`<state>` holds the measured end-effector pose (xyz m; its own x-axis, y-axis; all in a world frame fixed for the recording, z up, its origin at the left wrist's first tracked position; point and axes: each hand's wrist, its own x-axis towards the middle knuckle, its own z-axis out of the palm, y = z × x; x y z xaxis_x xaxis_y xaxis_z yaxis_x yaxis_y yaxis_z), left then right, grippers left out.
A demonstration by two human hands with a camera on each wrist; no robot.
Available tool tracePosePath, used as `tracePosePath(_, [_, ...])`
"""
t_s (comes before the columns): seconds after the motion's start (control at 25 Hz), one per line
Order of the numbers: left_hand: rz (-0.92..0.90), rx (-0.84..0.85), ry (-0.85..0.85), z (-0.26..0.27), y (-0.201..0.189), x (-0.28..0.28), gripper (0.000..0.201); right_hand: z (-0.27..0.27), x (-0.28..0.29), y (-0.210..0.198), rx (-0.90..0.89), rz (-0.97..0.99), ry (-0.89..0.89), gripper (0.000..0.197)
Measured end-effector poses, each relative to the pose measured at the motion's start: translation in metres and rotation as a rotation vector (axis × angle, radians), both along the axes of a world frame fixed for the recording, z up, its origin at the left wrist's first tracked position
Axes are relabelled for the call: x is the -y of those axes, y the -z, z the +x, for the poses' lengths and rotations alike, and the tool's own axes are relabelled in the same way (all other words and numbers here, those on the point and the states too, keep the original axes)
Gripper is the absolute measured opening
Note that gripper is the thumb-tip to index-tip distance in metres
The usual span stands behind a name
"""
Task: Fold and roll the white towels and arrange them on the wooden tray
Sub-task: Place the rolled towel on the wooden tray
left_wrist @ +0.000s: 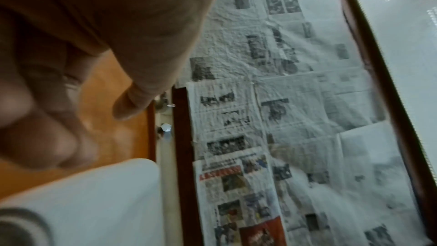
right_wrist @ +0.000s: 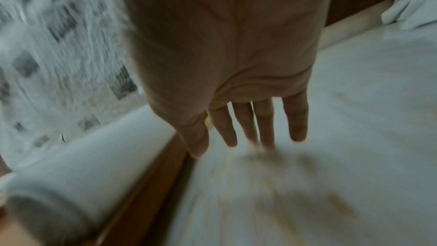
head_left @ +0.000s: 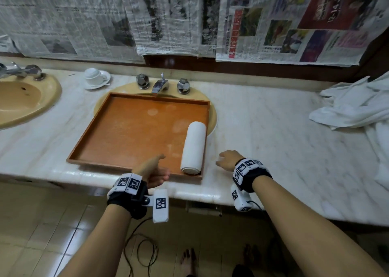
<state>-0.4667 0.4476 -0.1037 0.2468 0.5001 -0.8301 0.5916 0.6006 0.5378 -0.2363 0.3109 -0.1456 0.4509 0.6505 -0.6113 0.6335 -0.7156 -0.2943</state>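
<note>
A rolled white towel (head_left: 194, 148) lies along the right inner edge of the wooden tray (head_left: 117, 138), which sits over a sink on the marble counter. My left hand (head_left: 156, 171) hovers over the tray's front edge, just left of the roll, fingers loosely curled and holding nothing. My right hand (head_left: 226, 161) is over the counter just right of the tray, fingers straight and spread, empty. A heap of unfolded white towels (head_left: 355, 106) lies at the far right. The roll (left_wrist: 94, 199) fills the left wrist view's lower left. In the right wrist view the roll (right_wrist: 78, 171) sits left of my fingers (right_wrist: 295, 119).
A tap with two knobs (head_left: 161, 85) stands behind the tray. An upturned cup on a saucer (head_left: 95, 78) sits at the back left. A second basin (head_left: 21, 100) is at the far left. Newspaper (head_left: 168, 18) covers the wall. Cables lie on the tiled floor (head_left: 42, 224).
</note>
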Motion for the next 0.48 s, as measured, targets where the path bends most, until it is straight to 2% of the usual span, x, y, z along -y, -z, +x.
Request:
tracePosePath(0.12, [0.117, 0.092, 0.094, 0.072, -0.037, 0.017, 0.045, 0.036, 0.021, -0.038, -0.066, 0.162, 0.074, 0.049])
tracePosePath(0.24, [0.277, 0.224, 0.242, 0.172, -0.061, 0.062, 0.033, 0.085, 0.077, -0.069, -0.058, 0.339, 0.247, 0.043])
tracePosePath(0.4, [0.410, 0.386, 0.551, 0.329, -0.070, 0.176, 0.020, 0.181, 0.216, -0.090, 0.166, 0.432, 0.514, 0.038])
tracePosePath(0.48, [0.519, 0.421, 0.728, 0.380, -0.068, 0.229, 0.015, 0.213, 0.277, -0.085, 0.279, 0.402, 0.638, 0.037])
